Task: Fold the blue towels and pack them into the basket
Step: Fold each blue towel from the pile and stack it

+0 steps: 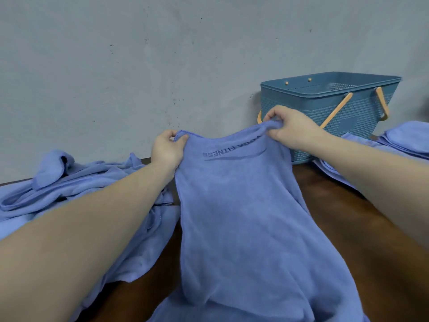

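A blue towel (241, 217) with dark printed lettering near its far edge stretches from the bottom of the view away over the brown table (343, 219). My left hand (167, 147) pinches its far left corner. My right hand (290, 129) grips the far right corner, bunched between fingers and thumb. Both hands hold that edge lifted above the table. The blue woven-look basket (329, 110) with tan handles stands behind my right hand against the wall; no towel shows over its rim.
A crumpled heap of blue towels (76, 189) lies on the left of the table. More blue towels (406, 138) lie flat at the right, beside the basket. A grey wall (162, 54) closes the far side.
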Motion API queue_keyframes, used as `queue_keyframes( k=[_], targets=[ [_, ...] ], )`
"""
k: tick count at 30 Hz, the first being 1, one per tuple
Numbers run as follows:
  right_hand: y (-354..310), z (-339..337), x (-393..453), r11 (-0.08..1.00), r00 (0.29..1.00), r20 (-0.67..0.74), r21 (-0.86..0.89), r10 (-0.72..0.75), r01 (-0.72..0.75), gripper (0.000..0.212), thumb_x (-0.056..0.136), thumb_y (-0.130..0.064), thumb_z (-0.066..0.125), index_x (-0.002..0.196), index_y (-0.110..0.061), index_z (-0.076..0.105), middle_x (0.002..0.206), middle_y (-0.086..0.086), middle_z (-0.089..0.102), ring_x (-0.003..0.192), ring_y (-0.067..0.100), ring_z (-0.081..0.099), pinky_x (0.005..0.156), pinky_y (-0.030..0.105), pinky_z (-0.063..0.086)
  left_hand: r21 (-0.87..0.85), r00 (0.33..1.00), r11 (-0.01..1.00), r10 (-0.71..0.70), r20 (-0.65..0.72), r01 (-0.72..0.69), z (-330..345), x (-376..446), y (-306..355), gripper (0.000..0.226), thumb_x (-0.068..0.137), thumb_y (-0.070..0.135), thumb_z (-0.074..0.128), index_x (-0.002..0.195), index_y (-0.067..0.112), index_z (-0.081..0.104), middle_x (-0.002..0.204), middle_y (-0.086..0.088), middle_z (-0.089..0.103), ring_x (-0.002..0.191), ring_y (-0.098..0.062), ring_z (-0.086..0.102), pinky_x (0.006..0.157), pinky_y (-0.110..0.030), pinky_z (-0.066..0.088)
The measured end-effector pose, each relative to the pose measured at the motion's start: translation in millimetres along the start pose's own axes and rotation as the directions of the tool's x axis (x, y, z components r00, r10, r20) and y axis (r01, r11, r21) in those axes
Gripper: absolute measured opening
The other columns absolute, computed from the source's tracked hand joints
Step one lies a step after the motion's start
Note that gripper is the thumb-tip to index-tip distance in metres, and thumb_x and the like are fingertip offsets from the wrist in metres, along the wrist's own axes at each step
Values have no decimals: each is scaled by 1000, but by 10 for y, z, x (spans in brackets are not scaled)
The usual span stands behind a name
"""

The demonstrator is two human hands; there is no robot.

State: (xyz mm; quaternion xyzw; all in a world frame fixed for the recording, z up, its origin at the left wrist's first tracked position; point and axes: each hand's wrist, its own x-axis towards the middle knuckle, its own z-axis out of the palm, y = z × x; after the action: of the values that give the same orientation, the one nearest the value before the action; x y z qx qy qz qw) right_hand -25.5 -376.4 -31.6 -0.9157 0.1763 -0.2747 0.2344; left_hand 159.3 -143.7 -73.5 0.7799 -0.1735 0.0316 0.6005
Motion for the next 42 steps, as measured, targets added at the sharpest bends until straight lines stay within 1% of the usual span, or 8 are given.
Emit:
queue_keyframes(
  k=[4, 8, 12, 18, 28, 34, 38, 42],
  targets=[
    [68, 269, 70, 983, 996, 94, -182, -1, 18, 44, 84, -13, 60, 125, -27, 57, 122, 11, 57, 110, 33, 59, 91, 43, 49, 71, 1000, 997, -5, -25, 6, 148, 170, 6, 16, 92, 29, 65, 77, 24, 59, 70, 2, 61, 68, -22, 59, 60, -31, 45],
    [148, 411, -221, 987, 970, 243, -157, 23, 16, 63, 84, -18, 69, 143, -27, 47, 143, 7, 41, 126, 26, 50, 106, 37, 40, 227, 992, 970, -103, 74, 84, 249, 142, -192, 22, 91, 22, 67, 113, 20, 60, 104, -14, 59, 73, -32, 61, 68, -36, 51],
    [205, 380, -551, 988, 963, 270, -147, 0, 41, 42, 86, -21, 69, 127, -28, 62, 131, -3, 53, 124, 21, 51, 106, 35, 39, 416, 954, 884, 97, 283, -213, 166, -241, -153, 30, 92, 18, 61, 121, 25, 61, 127, -1, 44, 91, -19, 56, 85, -27, 43],
    [21, 163, -1200, 1000, 962, 274, -24, 2, 5, 20, 88, -17, 69, 97, -36, 69, 103, -14, 67, 93, 5, 59, 90, 25, 45, 176, 800, 910, 223, 557, -376, -135, -1217, 10, 16, 96, 23, 63, 88, 36, 64, 100, 23, 64, 97, 7, 57, 87, -15, 39],
    [-576, -166, -2633, 943, 964, 203, 317, -174, 104, 20, 91, -6, 70, 93, -26, 71, 85, -21, 67, 66, 11, 51, 67, 16, 43, -143, 593, 825, 502, 630, -547, -933, -2481, -49, 10, 89, 35, 63, 92, 30, 70, 100, 9, 68, 101, -16, 65, 92, -40, 48],
    [-787, -323, -3396, 949, 843, 442, 211, -308, 236, 28, 87, -46, 74, 111, -34, 69, 110, -21, 68, 105, 1, 62, 93, 18, 46, -58, 362, 656, 486, 796, -752, -1354, -2896, -258, 37, 88, 56, 68, 117, 33, 68, 131, 19, 57, 125, -5, 55, 105, -24, 41],
    [-764, -288, -3626, 929, 820, 454, 47, -348, 368, 58, 76, -71, 70, 125, -40, 62, 125, -29, 59, 124, -3, 50, 104, 15, 35, 54, 434, 623, 478, 763, -781, -1529, -2894, -382, 36, 90, 65, 58, 117, 44, 65, 132, 23, 58, 123, 4, 53, 104, -27, 43],
    [-703, -173, -3760, 887, 839, 319, 10, -441, 462, 30, 85, -47, 71, 112, -32, 69, 123, -21, 63, 119, -3, 55, 100, 20, 41, 100, 461, 562, 550, 696, -821, -1564, -2955, -373, 30, 98, 55, 50, 105, 33, 70, 114, 19, 68, 106, 1, 61, 91, -30, 49]
  ],
)
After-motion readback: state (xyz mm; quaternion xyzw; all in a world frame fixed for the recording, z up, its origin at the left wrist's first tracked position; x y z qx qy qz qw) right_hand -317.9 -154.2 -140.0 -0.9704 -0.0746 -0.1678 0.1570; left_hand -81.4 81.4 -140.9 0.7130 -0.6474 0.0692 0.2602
